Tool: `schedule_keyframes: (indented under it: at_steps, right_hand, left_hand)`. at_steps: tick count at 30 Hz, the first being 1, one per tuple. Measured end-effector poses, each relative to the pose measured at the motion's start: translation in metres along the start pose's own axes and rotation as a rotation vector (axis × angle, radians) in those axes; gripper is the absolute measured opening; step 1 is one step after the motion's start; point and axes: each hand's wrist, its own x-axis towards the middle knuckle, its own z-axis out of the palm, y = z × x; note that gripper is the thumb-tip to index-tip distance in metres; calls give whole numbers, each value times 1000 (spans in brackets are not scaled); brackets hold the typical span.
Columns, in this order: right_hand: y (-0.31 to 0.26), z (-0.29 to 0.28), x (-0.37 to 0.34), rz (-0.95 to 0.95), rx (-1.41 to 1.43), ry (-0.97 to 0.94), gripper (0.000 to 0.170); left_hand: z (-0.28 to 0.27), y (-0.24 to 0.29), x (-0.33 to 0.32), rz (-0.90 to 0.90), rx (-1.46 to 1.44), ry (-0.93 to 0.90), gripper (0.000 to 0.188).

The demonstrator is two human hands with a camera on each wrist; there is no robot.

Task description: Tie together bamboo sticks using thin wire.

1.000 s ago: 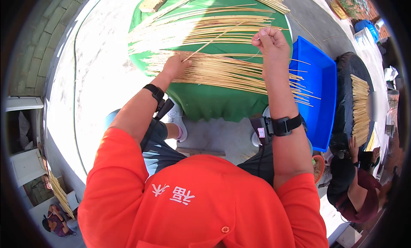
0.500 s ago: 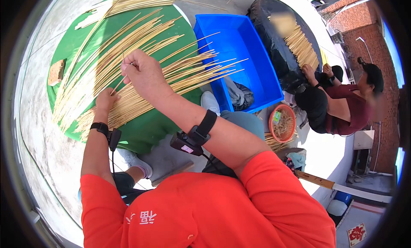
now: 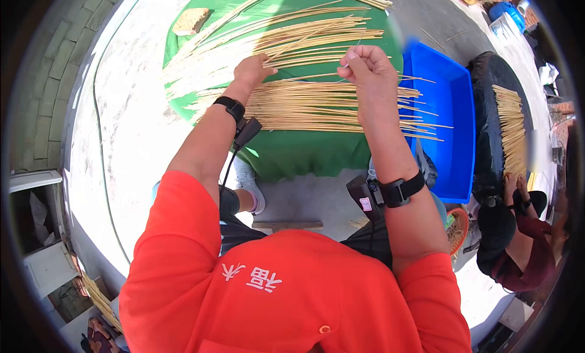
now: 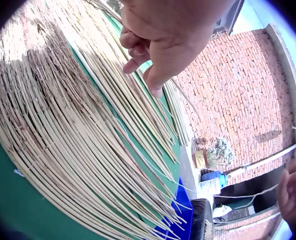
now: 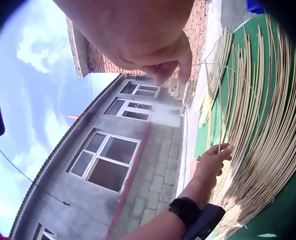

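On a green-covered table lies a near row of straw-coloured plant stalks, side by side with seed-head ends to the left. My left hand is over the gap beyond this row, beside a farther row of stalks. Its thumb and fingers pinch one stalk, which slants away to the right. Over the right part of the table, my right hand pinches a thin pale thread between thumb and fingertips. The thread runs from the near row up to that hand.
A blue plastic tub stands at the table's right, under the stalk ends. A rough stone block sits at the far left. Farther right, another person works at a black-covered round table. An orange basket stands nearby.
The head view swung to the right and came back. My left hand has moved off the near row toward the farther stalks, still with a stalk. The right hand stays raised with the thread.
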Motion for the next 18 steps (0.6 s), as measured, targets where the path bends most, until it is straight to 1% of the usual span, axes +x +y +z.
schedule_keyframes:
  at_steps: [2, 3, 4, 5, 7, 8, 9, 11, 13, 15, 16, 17, 18]
  right_hand:
    - [1, -2, 0, 90, 54, 51, 3]
    - [0, -1, -2, 78, 61, 35, 3]
    - [0, -1, -4, 104, 65, 34, 4]
    - [2, 0, -5, 134, 69, 36, 4]
    - [2, 3, -9, 115, 105, 10, 5]
    - [1, 4, -11, 120, 108, -13, 5]
    - [0, 5, -14, 127, 112, -32, 5]
    - [-2, 7, -18, 118, 100, -43, 4]
    - [-5, 7, -23, 104, 77, -50, 3]
    - [-5, 7, -27, 131, 12, -63, 3]
    - [-2, 4, -29, 115, 11, -110, 5]
    - [-2, 2, -30, 115, 7, -107, 5]
    - [-1, 0, -32, 150, -25, -152, 5]
  left_hand:
    - [-30, 18, -8, 12, 3, 22, 45]
    - [-46, 25, -11, 2, -105, 18, 41]
    - [-61, 32, -15, -4, -213, 14, 38]
    - [-75, 39, -21, -9, -211, 29, 38]
    - [-99, 52, -42, 108, -525, -32, 31]
    - [-106, 60, -53, 151, -575, -3, 23]
    - [-112, 68, -67, 151, -566, 0, 23]
    - [-118, 80, -91, 183, -830, -42, 18]
    - [-110, 84, -103, 81, -945, -84, 18]
    - [-99, 85, -104, 19, -1051, -245, 21]
    - [-96, 87, -105, 21, -1057, -247, 21]
    - [-93, 90, -105, 52, -1179, -325, 21]
    - [-91, 93, -105, 81, -1298, -405, 20]
